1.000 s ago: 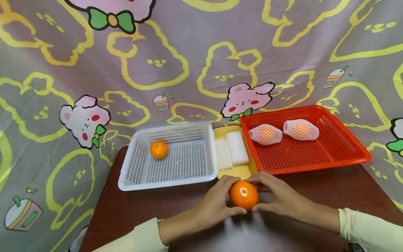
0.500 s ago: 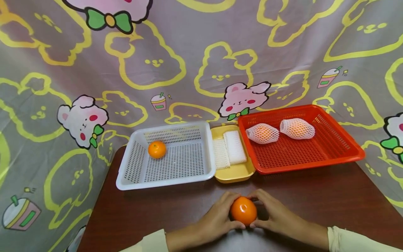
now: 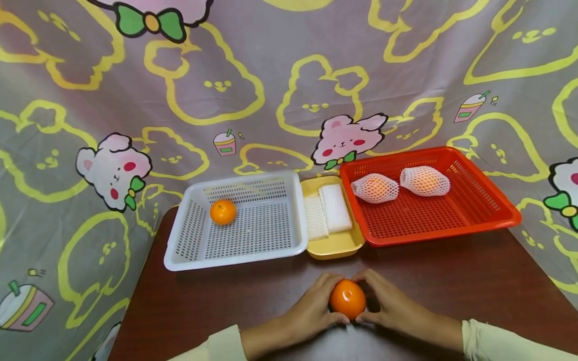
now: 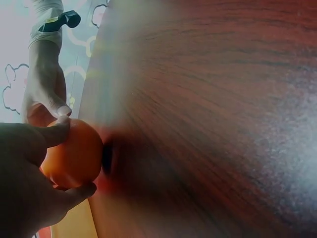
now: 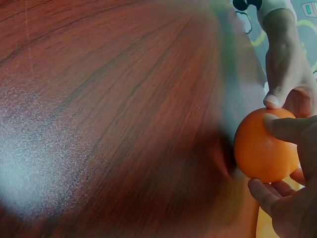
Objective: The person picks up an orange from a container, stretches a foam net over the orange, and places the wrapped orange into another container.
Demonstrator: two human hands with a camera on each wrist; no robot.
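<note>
We note left hand (image 3: 314, 307) and right hand (image 3: 392, 306) together gripping a bare orange (image 3: 347, 300), low at the counter (image 3: 203, 301). Done: two netted fruits (image 3: 425, 181), red basket (image 3: 433, 237). Outstanding, we judge: this one and the loose orange (image 3: 223, 212), white basket (image 3: 235, 262).

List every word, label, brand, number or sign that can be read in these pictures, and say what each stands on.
None can be read.
Held orange: no lettering visible.
Patterned cloth: cartoon drawings, no legible words.
Black device on the right sleeve: a small yellowish mark, too small and blurred to read.
</note>
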